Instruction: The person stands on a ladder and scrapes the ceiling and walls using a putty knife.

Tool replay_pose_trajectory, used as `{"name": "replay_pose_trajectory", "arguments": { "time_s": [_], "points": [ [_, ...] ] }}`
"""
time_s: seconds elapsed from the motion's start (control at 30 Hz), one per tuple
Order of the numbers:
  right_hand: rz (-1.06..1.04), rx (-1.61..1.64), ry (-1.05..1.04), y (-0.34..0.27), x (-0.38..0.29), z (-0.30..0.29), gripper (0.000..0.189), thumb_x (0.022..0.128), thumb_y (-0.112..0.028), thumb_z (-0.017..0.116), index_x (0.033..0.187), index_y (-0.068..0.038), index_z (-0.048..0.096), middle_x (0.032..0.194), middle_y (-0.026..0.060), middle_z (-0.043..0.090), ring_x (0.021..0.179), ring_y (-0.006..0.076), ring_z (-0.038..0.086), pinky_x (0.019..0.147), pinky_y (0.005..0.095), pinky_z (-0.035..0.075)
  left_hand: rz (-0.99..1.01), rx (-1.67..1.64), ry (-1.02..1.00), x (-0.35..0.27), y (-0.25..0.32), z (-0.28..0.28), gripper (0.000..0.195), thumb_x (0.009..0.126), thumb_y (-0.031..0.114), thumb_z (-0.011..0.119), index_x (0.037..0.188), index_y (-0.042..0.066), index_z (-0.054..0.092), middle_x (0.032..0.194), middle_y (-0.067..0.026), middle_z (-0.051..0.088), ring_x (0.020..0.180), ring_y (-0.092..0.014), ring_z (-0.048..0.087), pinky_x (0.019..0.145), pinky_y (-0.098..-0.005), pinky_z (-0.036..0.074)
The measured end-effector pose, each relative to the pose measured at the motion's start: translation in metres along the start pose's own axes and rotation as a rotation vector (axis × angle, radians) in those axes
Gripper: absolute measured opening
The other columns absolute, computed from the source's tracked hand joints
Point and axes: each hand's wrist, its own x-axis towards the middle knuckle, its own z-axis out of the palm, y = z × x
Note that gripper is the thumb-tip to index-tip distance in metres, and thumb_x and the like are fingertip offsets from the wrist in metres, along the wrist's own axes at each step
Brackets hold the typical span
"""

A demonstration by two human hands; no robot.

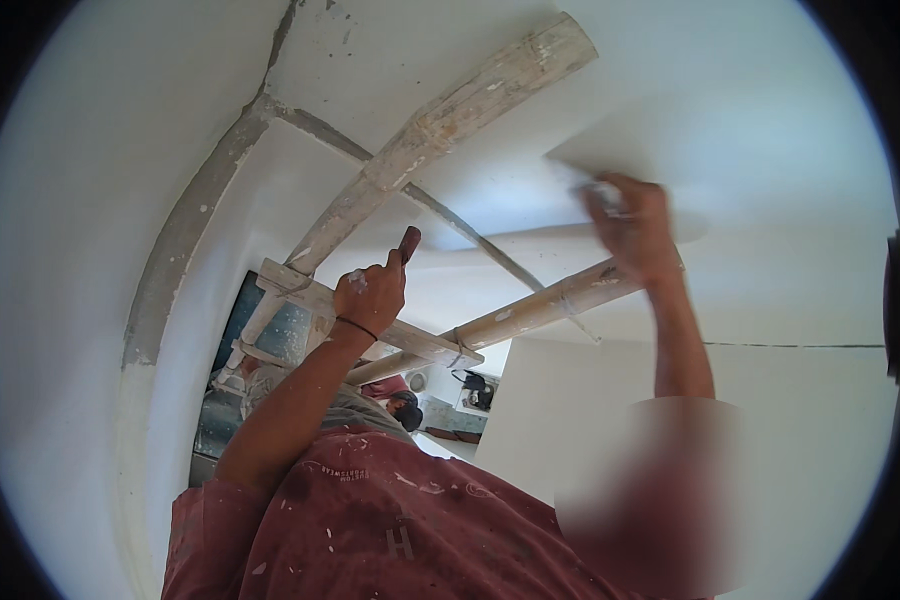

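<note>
My left hand (367,300) is closed around a tool with a brownish-red handle (411,238); the tool's other end is hidden. That fist, with white smears and a dark wristband, is just above a wooden rung (420,343) of a bamboo ladder. Up and to the right, my right hand (634,225) is blurred and close to the pale wall (765,225). Its fingers are bent around something with white smears, perhaps a putty knife, whose shape is unclear. The ladder's right bamboo pole (525,311) passes below my right wrist.
The ladder's left bamboo pole (427,135) leans toward the wall. Grey unpainted strips (187,214) run along the corner and across the wall. Far below, another person (401,405) is beside the ladder's foot, near a pale surface bearing a dark object (476,390).
</note>
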Motion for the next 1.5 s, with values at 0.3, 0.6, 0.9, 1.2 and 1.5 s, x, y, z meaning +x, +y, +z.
{"name": "replay_pose_trajectory", "arguments": {
  "time_s": [0.3, 0.6, 0.9, 1.2, 1.5],
  "points": [
    [-0.159, -0.148, 0.019, -0.007, -0.003, 0.069, 0.010, 0.087, -0.007, 0.076, 0.097, -0.004, 0.075, 0.089, 0.0196, 0.074, 0.073, 0.0399, 0.072, 0.064, 0.0412, 0.057, 0.000, -0.036, 0.020, 0.001, 0.002, 0.002, 0.020, 0.104, 0.028, 0.056, 0.106, 0.009, 0.060, 0.065, -0.0140, 0.070, 0.059, -0.034, 0.072, 0.055, -0.0500, 0.056],
    [-0.214, -0.190, 0.010, -0.006, -0.003, 0.082, 0.009, 0.084, -0.007, 0.070, 0.092, -0.006, 0.066, 0.081, 0.0168, 0.068, 0.068, 0.0410, 0.068, 0.064, 0.0501, 0.056, 0.012, -0.030, 0.032, 0.000, 0.007, -0.002, 0.018, 0.101, 0.023, 0.056, 0.108, 0.008, 0.063, 0.066, -0.0143, 0.072, 0.060, -0.032, 0.074, 0.055, -0.0474, 0.058],
    [-0.211, -0.081, 0.225, -0.002, -0.010, 0.076, 0.021, 0.080, -0.001, 0.075, 0.099, -0.006, 0.070, 0.085, 0.0144, 0.071, 0.063, 0.0357, 0.070, 0.057, 0.0445, 0.057, -0.006, -0.018, 0.054, -0.001, 0.006, 0.002, 0.017, 0.101, 0.021, 0.056, 0.108, 0.007, 0.063, 0.065, -0.0153, 0.072, 0.060, -0.033, 0.074, 0.054, -0.0464, 0.058],
    [-0.089, 0.045, 0.391, 0.005, -0.010, 0.008, 0.006, 0.087, -0.003, 0.077, 0.092, -0.002, 0.074, 0.077, 0.0177, 0.074, 0.064, 0.0273, 0.075, 0.058, 0.0324, 0.056, -0.044, -0.030, 0.057, -0.003, 0.000, 0.003, 0.016, 0.100, 0.020, 0.056, 0.108, 0.007, 0.061, 0.067, -0.0155, 0.073, 0.061, -0.033, 0.074, 0.056, -0.0469, 0.059],
    [-0.204, -0.098, 0.028, -0.020, 0.016, 0.180, 0.017, 0.081, -0.009, 0.069, 0.097, -0.004, 0.071, 0.085, 0.0187, 0.072, 0.073, 0.0410, 0.071, 0.068, 0.0498, 0.058, -0.023, 0.003, 0.034, 0.000, 0.006, 0.004, 0.018, 0.103, 0.025, 0.055, 0.107, 0.008, 0.061, 0.067, -0.0153, 0.072, 0.061, -0.034, 0.074, 0.056, -0.0489, 0.059]
  ]
}}
